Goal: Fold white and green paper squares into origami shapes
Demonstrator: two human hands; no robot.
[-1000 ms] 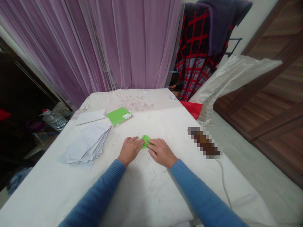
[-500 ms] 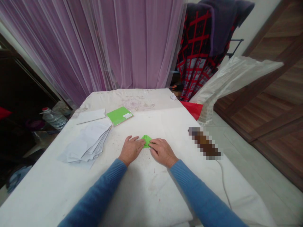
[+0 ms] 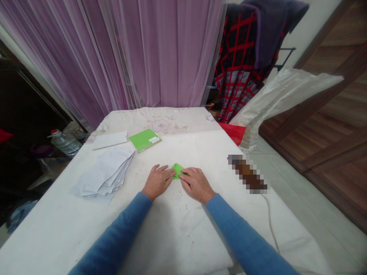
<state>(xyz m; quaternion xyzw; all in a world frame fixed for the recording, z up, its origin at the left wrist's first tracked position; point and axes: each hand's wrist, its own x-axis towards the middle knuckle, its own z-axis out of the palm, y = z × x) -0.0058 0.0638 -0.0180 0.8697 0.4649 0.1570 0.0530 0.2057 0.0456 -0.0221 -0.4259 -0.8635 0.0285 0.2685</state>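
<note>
A small folded green paper point(image 3: 177, 169) lies on the white table point(image 3: 177, 229) in front of me. My left hand point(image 3: 157, 181) lies flat with its fingers stretched out, the fingertips pressing the paper's left edge. My right hand point(image 3: 196, 183) covers the paper's right side, fingers bent down and pinched on it. Both arms wear blue sleeves.
A fanned pile of white sheets point(image 3: 104, 172) and a white envelope point(image 3: 110, 140) lie to the left, a green paper pack point(image 3: 145, 139) behind them. A pixelated brown object point(image 3: 248, 173) with a white cable point(image 3: 271, 221) lies on the right. Purple curtains hang beyond the table.
</note>
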